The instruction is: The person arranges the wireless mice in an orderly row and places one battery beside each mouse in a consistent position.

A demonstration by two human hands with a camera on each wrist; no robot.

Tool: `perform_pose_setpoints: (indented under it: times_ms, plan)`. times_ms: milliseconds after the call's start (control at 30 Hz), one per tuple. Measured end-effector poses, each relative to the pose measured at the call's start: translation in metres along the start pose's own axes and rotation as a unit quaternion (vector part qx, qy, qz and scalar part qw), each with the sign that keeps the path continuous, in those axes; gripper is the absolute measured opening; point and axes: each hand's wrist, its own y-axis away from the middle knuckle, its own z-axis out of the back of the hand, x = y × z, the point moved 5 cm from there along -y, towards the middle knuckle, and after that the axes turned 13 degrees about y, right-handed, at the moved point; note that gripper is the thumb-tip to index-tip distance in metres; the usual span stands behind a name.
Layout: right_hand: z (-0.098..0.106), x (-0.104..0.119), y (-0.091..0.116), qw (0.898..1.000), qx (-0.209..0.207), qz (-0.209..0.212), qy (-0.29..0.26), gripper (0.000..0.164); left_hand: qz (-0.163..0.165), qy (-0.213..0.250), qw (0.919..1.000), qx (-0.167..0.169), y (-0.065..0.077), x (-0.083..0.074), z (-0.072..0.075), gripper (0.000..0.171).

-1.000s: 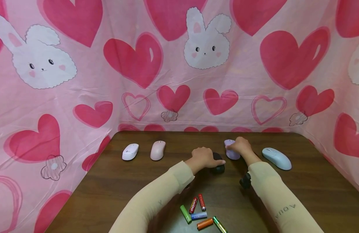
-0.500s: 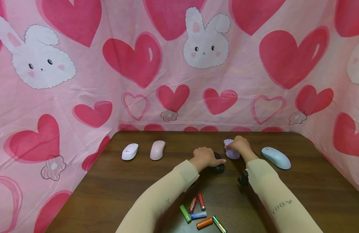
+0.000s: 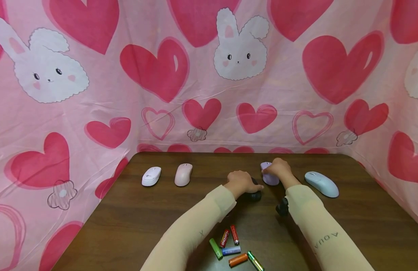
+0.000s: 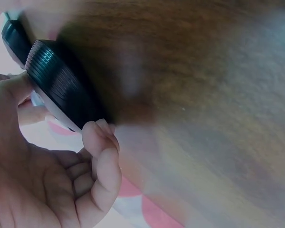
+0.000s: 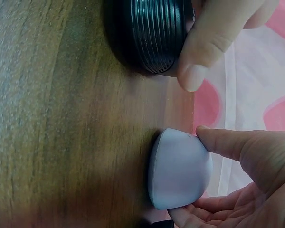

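My left hand point(image 3: 241, 183) holds a black computer mouse point(image 3: 254, 196), which rests on the wooden table. In the left wrist view its ribbed side point(image 4: 57, 78) shows between the thumb and a curled finger. To the right, my right hand point(image 3: 279, 169) grips a light purple mouse point(image 3: 270, 179) from its two sides. The right wrist view shows this purple mouse point(image 5: 180, 171) flat on the tabletop, thumb on one side and fingers on the other. The two mice stand side by side with a small gap. Much of the black mouse is hidden behind my left hand.
A white mouse point(image 3: 151, 176) and a pink mouse point(image 3: 183, 174) lie at the left. A pale blue mouse point(image 3: 322, 184) lies at the right. Several loose batteries, among them a green battery point(image 3: 215, 248) and an orange battery point(image 3: 238, 260), lie near the front. Pink printed cloth point(image 3: 202, 86) hangs behind.
My left hand and forearm have shifted slightly to the right around the black mouse. The right forearm has drifted a little left, its hand still on the purple mouse. Both mice stay put.
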Motion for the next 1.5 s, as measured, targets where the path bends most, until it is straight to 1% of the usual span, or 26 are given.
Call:
perform_pose_setpoints:
  times_ms: [167,367,600,900,1000,1200,1500]
  plan:
    - [0.001,0.001,0.001,1.0,0.002,0.003,-0.003,0.054,0.006,0.005,1.0,-0.004,0.0,-0.002,0.0,0.076]
    - [0.001,0.002,0.002,1.0,-0.003,0.003,-0.01,0.052,0.009,0.008,0.9999,-0.005,-0.001,-0.003,-0.001,0.077]
    - [0.001,0.002,0.003,1.0,-0.003,-0.001,-0.012,0.056,0.006,0.009,0.9999,-0.006,-0.001,-0.003,-0.001,0.078]
    - [0.0,0.001,0.002,1.0,-0.006,0.001,-0.009,0.055,-0.001,0.021,0.9998,-0.006,0.002,0.0,0.006,0.076]
    - [0.0,0.001,0.002,1.0,-0.011,0.004,-0.006,0.054,-0.003,0.023,0.9997,-0.007,0.001,0.003,0.009,0.076]
    - [0.0,0.001,0.001,1.0,-0.017,0.005,-0.003,0.052,-0.004,0.026,0.9996,-0.011,0.0,0.015,0.015,0.075]
    - [0.001,0.003,0.004,1.0,-0.022,0.0,-0.007,0.051,-0.007,0.033,0.9994,-0.007,-0.005,0.038,0.024,0.071]
